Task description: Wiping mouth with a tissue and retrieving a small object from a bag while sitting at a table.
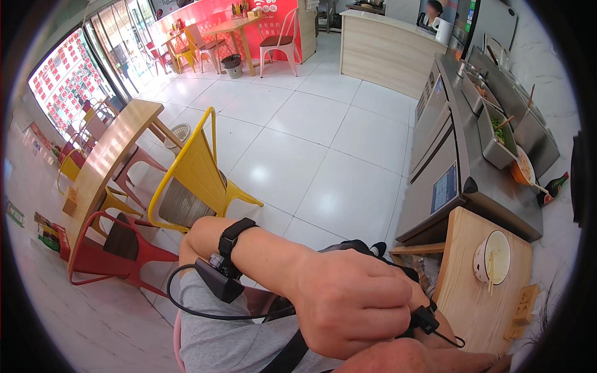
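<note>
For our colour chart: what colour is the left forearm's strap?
Black strap, seen best in the head view.

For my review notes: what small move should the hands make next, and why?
Probably ease the left hand clear of the right hand: it is curled and overlaps the other in view, so whether either holds anything cannot be told. The bowl stands apart on the table to the right, so reaching seems secondary.

One white bowl [481, 262], one white jug [443, 31], two wrist devices [219, 281].
</note>
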Demonstrator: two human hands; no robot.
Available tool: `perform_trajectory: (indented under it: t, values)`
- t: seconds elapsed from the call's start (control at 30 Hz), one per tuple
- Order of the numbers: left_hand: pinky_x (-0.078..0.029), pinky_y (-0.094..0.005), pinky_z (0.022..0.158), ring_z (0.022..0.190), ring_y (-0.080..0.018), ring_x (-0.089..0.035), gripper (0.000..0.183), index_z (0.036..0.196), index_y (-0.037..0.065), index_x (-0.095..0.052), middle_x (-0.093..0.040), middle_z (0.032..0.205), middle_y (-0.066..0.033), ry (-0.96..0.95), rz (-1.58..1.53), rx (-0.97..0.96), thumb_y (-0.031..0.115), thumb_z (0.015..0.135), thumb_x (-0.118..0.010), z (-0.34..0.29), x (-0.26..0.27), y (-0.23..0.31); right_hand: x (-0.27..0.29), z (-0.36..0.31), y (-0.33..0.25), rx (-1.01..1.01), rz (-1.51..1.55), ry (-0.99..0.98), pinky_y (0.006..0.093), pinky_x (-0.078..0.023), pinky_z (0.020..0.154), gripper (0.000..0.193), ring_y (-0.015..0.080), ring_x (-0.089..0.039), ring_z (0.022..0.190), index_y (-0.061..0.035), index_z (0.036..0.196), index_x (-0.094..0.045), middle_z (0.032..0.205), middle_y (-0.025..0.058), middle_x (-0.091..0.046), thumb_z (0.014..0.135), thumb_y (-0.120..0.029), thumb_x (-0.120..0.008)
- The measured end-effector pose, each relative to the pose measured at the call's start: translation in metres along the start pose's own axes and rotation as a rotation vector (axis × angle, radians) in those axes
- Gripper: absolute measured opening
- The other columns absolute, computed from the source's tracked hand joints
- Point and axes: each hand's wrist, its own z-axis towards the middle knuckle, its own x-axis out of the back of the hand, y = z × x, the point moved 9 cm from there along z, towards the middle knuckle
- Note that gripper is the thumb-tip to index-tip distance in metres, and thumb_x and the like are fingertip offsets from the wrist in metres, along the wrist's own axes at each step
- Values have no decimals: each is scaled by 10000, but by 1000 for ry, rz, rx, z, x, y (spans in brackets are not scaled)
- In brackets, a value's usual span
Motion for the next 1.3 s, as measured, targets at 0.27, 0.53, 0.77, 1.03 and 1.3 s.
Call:
perform_trajectory:
  t: [0.27,0.53,0.77,1.03,1.3]
  values:
    - [-548,-402,600,577,-239,-474,220,568,-49,-464,-447,637,-110,-35,4,-38,-28,684,-650,-3,-4,4,-2,2,1,3,-20,-11,463,-509,848,350,368,-624,1003,-108,1111,-649,1040,166,-645,905,-389,-634]
    - [-496,-370,509,574,-250,-464,207,576,-41,-475,-420,645,-99,25,-24,-1,36,671,-641,-2,1,1,-2,2,0,11,-16,-7,465,-509,847,352,368,-625,1003,-112,1118,-647,1048,165,-644,904,-390,-632]
    - [-327,-245,412,533,-167,-451,164,621,31,-511,-475,675,-64,-154,-20,172,13,784,-516,0,2,-24,-4,3,2,-5,-12,-17,467,-510,840,360,368,-627,1000,-113,1125,-644,1059,165,-643,897,-391,-639]
    - [-307,-235,413,515,-146,-407,161,590,46,-469,-399,635,-26,-131,44,133,7,732,-533,-5,-4,-22,-1,1,-2,24,-1,6,471,-509,822,336,372,-627,973,-96,1088,-637,1027,170,-638,892,-368,-643]
    - [-368,-248,449,554,-163,-461,140,596,44,-486,-439,638,-37,-189,113,94,39,705,-574,-10,-14,-17,0,1,-2,43,-43,43,490,-513,799,239,389,-637,912,-78,988,-636,944,188,-643,894,-279,-548]
